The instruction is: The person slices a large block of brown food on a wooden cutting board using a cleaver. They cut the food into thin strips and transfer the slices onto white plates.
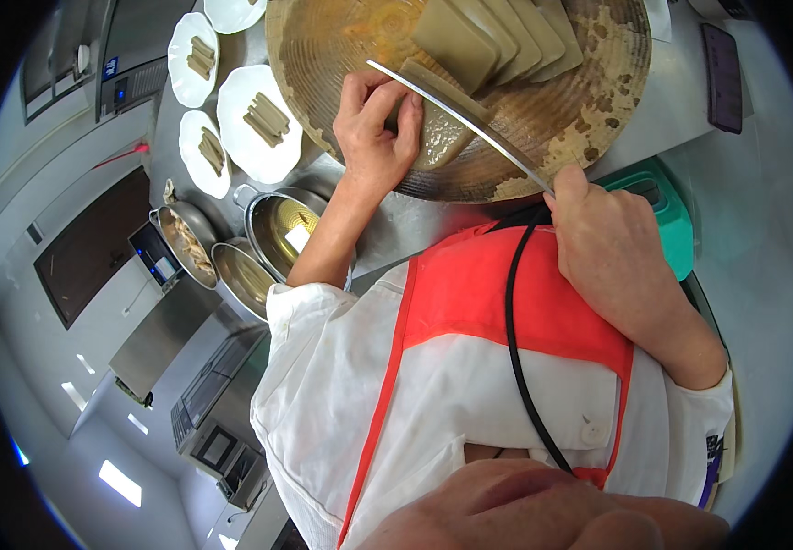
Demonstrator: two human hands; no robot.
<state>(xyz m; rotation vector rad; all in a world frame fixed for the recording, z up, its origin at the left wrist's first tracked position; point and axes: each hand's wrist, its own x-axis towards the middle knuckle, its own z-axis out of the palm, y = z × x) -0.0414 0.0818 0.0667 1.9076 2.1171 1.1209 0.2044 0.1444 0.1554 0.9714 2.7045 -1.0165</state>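
My right hand [609, 240] grips the handle of a kitchen knife [461, 117], its blade seen nearly edge-on. The blade stands on a grey-brown, jelly-like slab [441, 141] with a wet, shiny surface. On the blade's far side lies a narrow piece [441, 82] of the same food. With fingers curled, my left hand [379, 130] presses the slab close beside the blade. Several flat slabs [458, 45] overlap in a fanned row farther back. All of this rests on a round wooden chopping block [592, 117] with a worn, pale patch.
White scalloped plates, including a large plate [231, 148], hold short grey-brown strips [266, 120] at left. Below them stand a metal pot [259, 206] of yellowish liquid, a metal bowl [238, 275] and a pan [193, 244] of food. A phone [723, 79] and green container [674, 234] are at right.
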